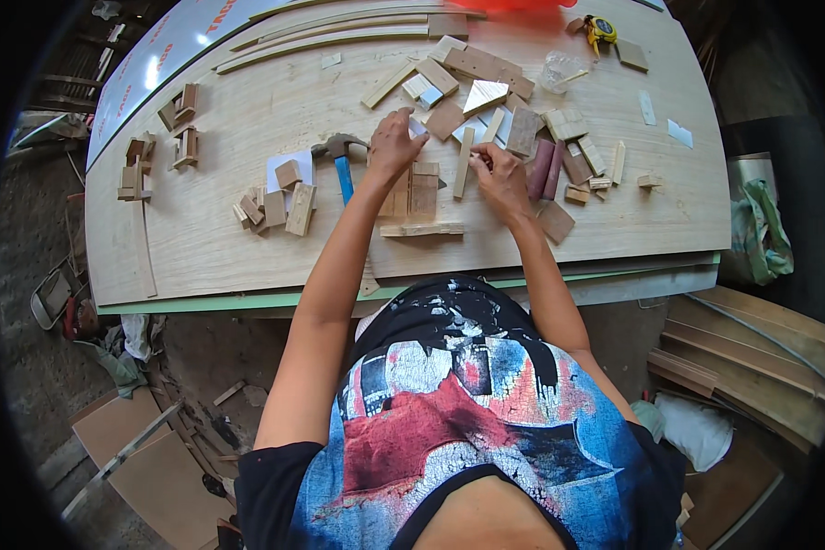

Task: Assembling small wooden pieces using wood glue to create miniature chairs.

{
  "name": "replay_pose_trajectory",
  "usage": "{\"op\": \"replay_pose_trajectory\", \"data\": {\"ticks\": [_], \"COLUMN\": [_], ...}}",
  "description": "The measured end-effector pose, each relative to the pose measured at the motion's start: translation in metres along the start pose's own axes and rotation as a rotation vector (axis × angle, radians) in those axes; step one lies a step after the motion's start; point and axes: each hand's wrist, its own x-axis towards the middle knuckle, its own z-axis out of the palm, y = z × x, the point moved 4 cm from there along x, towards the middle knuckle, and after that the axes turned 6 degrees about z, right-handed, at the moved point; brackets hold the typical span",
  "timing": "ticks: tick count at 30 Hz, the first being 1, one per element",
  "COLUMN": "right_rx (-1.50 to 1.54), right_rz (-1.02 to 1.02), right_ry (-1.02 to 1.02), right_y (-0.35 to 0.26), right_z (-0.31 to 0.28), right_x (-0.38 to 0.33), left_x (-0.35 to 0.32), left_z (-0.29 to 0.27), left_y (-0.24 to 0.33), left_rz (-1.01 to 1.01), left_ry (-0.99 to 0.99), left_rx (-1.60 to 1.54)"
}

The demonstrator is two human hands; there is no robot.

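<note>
My left hand (396, 147) hovers over the left side of the wood pile, thumb apart from its fingers, with nothing visible in its grasp. Fingers bent and pinched together, my right hand (502, 181) is beside a narrow upright wood strip (465, 163); whatever lies between its fingertips is too small to make out. Between my forearms are flat wood blocks (423, 191) and a rough wood piece (422, 230) near the table's front edge. A claw hammer (343, 172) with a blue handle lies just left of my left wrist.
Loose offcuts (522, 131) spread behind and right of my hands, with two dark red pieces (545, 169). More blocks (275, 209) sit left of the hammer. Small joined wood pieces (136, 174) stand far left. A yellow tape measure (600, 31) and a clear plastic cup (562, 71) are at the back right.
</note>
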Motion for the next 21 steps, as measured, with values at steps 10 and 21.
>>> {"op": "replay_pose_trajectory", "data": {"ticks": [10,21], "right_rx": [0.169,-0.242], "right_rz": [-0.202,-0.237], "right_ry": [-0.168,-0.228], "right_y": [-0.031,0.009], "right_z": [-0.003,0.008], "right_x": [-0.035,-0.074], "left_x": [-0.042,-0.098], "left_z": [-0.021,-0.041], "left_y": [0.051,0.046], "left_rz": [-0.102,0.104], "left_ry": [-0.302,-0.528], "left_rx": [-0.634,-0.023]}}
